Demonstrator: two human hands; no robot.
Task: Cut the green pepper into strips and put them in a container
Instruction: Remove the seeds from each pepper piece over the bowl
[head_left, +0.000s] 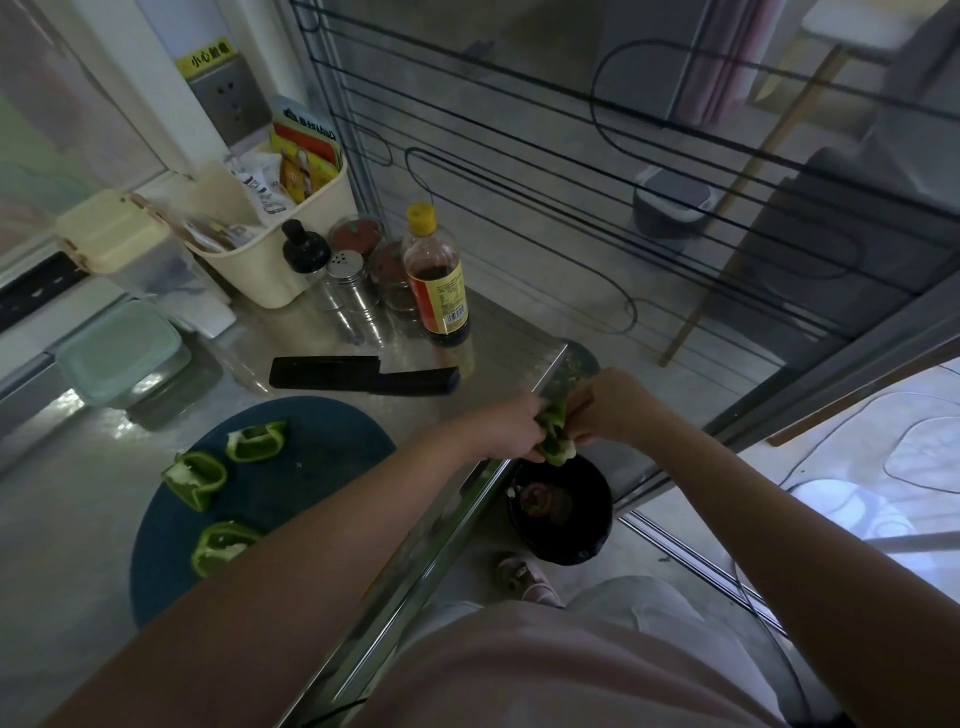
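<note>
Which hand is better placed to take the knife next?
Probably the left hand: nearer the knife on the counter; the right hand is past the edge. Both hold the pepper piece.

free: cutting board (322, 467) centre | blocked: pepper pieces (197, 478) on its left; knife (363, 375) just behind; bottle (438, 280), shakers (353, 280) further back

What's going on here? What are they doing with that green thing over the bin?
A person is getting a green pepper ready. The left hand and right hand hold one pepper piece over the black bin on the floor, probably picking out seeds. Three more pieces lie on the blue cutting board. The knife rests on the counter; nothing is in strips yet.
</note>
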